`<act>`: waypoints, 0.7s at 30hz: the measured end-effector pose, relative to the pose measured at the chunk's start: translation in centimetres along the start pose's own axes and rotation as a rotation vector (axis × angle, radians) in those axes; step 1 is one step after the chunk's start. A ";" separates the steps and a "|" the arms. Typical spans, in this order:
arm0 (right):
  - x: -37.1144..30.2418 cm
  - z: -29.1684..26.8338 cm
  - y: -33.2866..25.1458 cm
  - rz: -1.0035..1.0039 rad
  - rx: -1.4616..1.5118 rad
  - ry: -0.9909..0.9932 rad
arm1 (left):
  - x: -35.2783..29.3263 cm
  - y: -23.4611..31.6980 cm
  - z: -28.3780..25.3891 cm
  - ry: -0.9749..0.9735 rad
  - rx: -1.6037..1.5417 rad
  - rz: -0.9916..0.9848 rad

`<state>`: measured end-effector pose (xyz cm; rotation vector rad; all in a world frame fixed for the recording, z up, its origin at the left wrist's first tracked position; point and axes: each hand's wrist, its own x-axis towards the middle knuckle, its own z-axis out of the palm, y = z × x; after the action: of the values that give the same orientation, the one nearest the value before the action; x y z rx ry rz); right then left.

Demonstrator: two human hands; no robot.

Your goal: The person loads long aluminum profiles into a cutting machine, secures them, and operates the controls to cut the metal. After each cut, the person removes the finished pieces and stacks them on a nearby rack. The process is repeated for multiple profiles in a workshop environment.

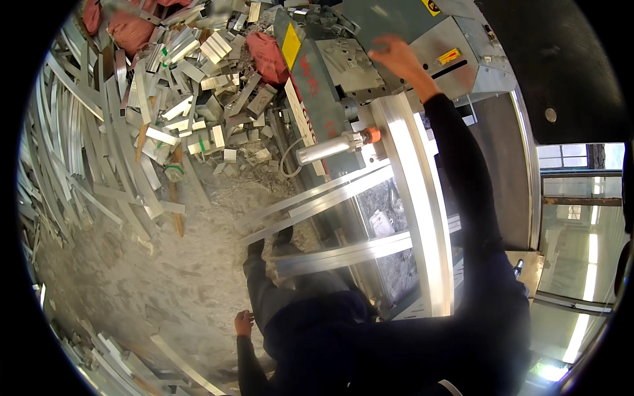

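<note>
My right hand [399, 59] reaches over the grey machine bed, its fingers apart and slightly blurred, and nothing shows in it. Small metal offcuts [347, 58] lie on the machine plate just left of its fingers. Under my right forearm runs a long, wide aluminium profile [417, 211], lying on the machine. Beside its far end is a silver clamp cylinder [328, 149] with an orange tip [372, 135] close to the profile. Low at my side hangs my left hand [244, 323], loosely open, apart from any object.
A large heap of aluminium offcuts [198, 105] covers the floor at the far left, with red sacks [267, 58] among it. Long strips [63, 152] line the left edge. Thinner aluminium bars [343, 254] jut from the machine towards my legs. A dark panel [555, 66] stands at the right.
</note>
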<state>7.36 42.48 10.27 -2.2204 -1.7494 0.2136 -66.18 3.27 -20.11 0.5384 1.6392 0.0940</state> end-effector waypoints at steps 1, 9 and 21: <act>0.3 1.5 2.9 -0.057 -0.203 -0.249 | 0.0 0.3 0.1 0.000 -0.009 0.014; 1.7 7.4 1.8 0.016 -0.777 -0.863 | -3.3 -3.8 1.9 0.049 -0.114 -0.091; 5.3 4.7 -2.0 0.328 -0.514 -0.672 | -7.0 -6.7 1.7 0.115 -0.131 -0.136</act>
<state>5.42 48.69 6.83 -3.0736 -1.8824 0.7278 -66.21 -5.82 -16.43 0.3257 1.7630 0.1325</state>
